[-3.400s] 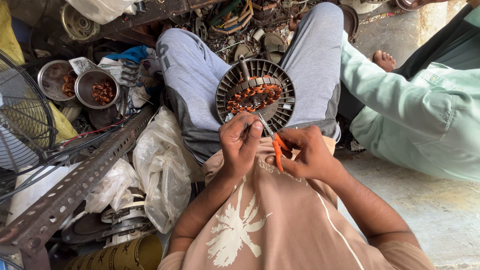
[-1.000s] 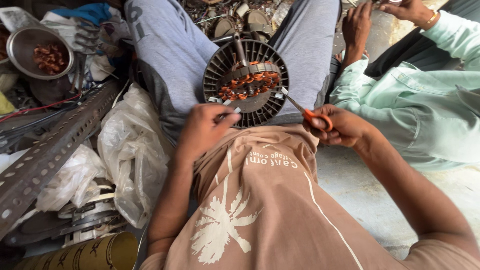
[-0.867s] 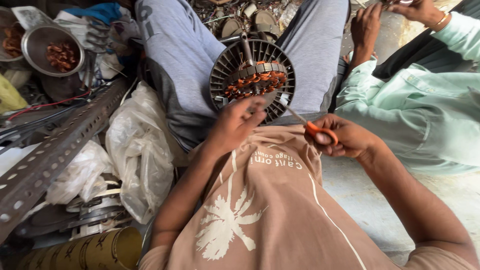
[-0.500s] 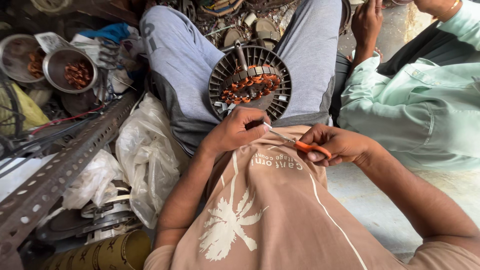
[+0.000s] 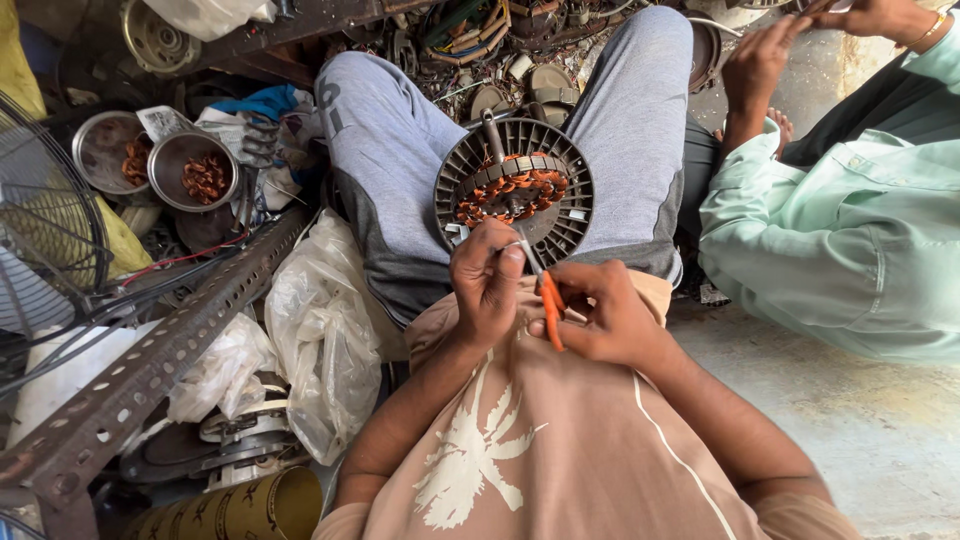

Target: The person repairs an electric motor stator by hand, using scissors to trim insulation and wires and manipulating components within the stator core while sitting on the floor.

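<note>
Hands back together at your chest: right hand (image 5: 610, 320) swung pliers (image 5: 545, 300) in from side, left hand (image 5: 487, 280) pinching wire at tips. Fan motor (image 5: 515, 190) sits in lap, both grips closed.

A round, dark grey fan motor stator (image 5: 514, 190), ringed with slotted vents and wound with copper-coloured coils, rests tilted in the lap between grey-trousered knees, while orange-handled pliers (image 5: 545, 300) point their slim metal tip at its lower rim, just beside the coils.
</note>
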